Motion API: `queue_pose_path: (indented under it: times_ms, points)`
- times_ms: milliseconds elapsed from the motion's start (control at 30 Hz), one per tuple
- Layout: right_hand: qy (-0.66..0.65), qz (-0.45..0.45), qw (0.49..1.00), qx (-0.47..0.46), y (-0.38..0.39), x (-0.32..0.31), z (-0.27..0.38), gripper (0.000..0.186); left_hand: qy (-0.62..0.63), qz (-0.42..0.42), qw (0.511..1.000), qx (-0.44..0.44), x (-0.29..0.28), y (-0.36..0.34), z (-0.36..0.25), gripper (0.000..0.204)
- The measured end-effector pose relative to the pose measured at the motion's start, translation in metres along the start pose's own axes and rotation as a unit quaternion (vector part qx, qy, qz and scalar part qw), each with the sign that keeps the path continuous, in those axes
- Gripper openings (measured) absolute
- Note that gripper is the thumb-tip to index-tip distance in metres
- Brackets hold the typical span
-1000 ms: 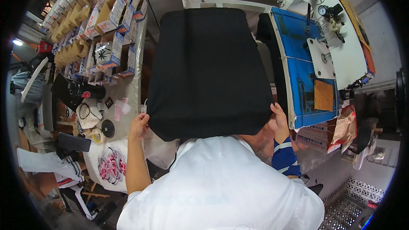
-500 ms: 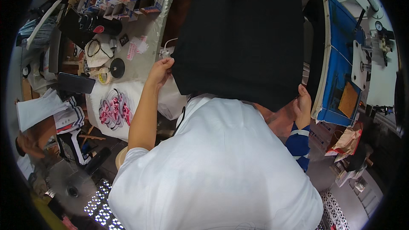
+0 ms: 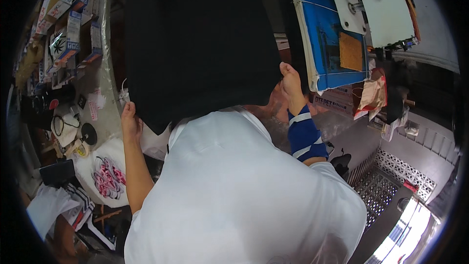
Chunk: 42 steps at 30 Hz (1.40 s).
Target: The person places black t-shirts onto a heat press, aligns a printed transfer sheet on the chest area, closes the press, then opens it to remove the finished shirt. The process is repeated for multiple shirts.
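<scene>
A large piece of black cloth (image 3: 205, 44) stretches out ahead of me, its hem toward my chest. My left hand (image 3: 131, 121) pinches the cloth's left edge near the lower corner, thumb on top. At the right edge, my right hand (image 3: 291, 82) is closed on the fabric in the same way. The cloth hangs fairly flat between both hands. What lies beneath it is mostly hidden. A blue sleeve with pale stripes (image 3: 304, 134) covers my right forearm.
On the right stands a blue panel (image 3: 325, 24) with a pale edge and an orange-brown square (image 3: 351, 52). Cartons (image 3: 337, 99) sit below it. To the left, a table (image 3: 113, 110) carries open boxes (image 3: 66, 44), a tape roll (image 3: 80, 149) and pink-and-black printed pieces (image 3: 108, 178).
My view has swung right, so the surroundings have shifted left in the picture. Both hands still grip the cloth's edges; the right hand sits higher in the picture and the left lower.
</scene>
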State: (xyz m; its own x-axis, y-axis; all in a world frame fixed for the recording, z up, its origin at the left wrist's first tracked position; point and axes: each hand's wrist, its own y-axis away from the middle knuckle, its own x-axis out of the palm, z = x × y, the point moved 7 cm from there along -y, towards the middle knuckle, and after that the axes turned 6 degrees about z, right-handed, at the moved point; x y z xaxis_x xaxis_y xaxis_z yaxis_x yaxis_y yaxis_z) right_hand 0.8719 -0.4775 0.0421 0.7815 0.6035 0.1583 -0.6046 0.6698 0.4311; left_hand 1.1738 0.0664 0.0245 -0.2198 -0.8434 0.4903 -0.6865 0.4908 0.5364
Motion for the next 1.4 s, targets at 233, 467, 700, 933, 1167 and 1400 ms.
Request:
queue_pose_path:
  times_ms: [233, 467, 700, 933, 1167, 1400]
  points:
    - [-0.01, -0.012, 1.0, -0.004, 0.008, 0.005, 0.002, 0.03, 0.016, -0.008, 0.997, 0.07, 0.0, -0.006, -0.005, 0.016]
    - [0.242, -0.07, 0.968, 0.006, 0.008, 0.008, -0.028, 0.043, -0.347, -0.109, 0.93, 0.06, -0.029, -0.024, 0.03, 0.029]
    - [0.234, 0.0, 0.947, 0.221, -0.063, 0.015, -0.02, 0.033, -0.48, -0.084, 0.873, -0.01, -0.006, -0.09, -0.003, 0.047]
    - [0.43, -0.061, 0.849, -0.299, -0.231, 0.186, 0.179, 0.043, -0.281, 0.016, 0.923, 0.261, 0.14, -0.254, -0.191, 0.052]
    - [-0.106, 0.181, 0.955, 0.21, -0.337, 0.233, 0.132, 0.044, -0.023, 0.033, 0.997, -0.067, 0.154, -0.38, -0.189, 0.075]
    - [-0.045, -0.031, 0.997, -0.048, -0.376, 0.16, 0.164, 0.025, -0.173, -0.149, 0.962, 0.152, 0.12, -0.414, -0.236, 0.054]
